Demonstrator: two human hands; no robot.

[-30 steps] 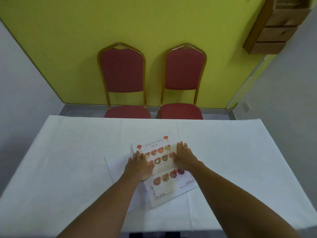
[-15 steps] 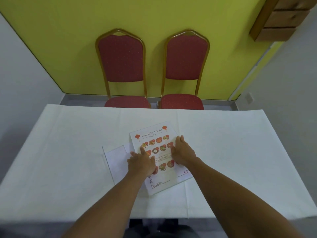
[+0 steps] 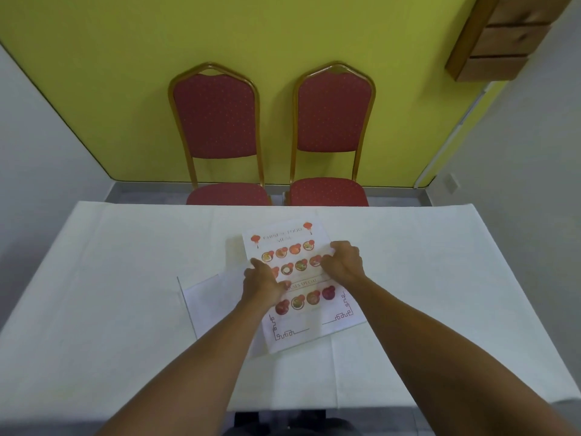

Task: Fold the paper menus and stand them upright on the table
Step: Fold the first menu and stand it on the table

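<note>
A printed paper menu [image 3: 309, 313] with red food pictures lies flat at the middle of the white table [image 3: 110, 309], tilted a little. My left hand [image 3: 262, 280] rests on its left half with the forefinger stretched out. My right hand [image 3: 344, 262] curls its fingers over the menu's right edge, pinching the sheet there. Under the menu, more white sheets [image 3: 204, 297] stick out to the left, blank side up.
Two red padded chairs [image 3: 220, 127] [image 3: 333, 121] stand behind the table's far edge against a yellow wall. A wooden shelf unit [image 3: 503, 36] hangs at the upper right. The near table edge runs below my forearms.
My right hand went from lying flat on the menu to curling its fingers at the right edge. My left hand shifted slightly and points a finger. The view moved a little.
</note>
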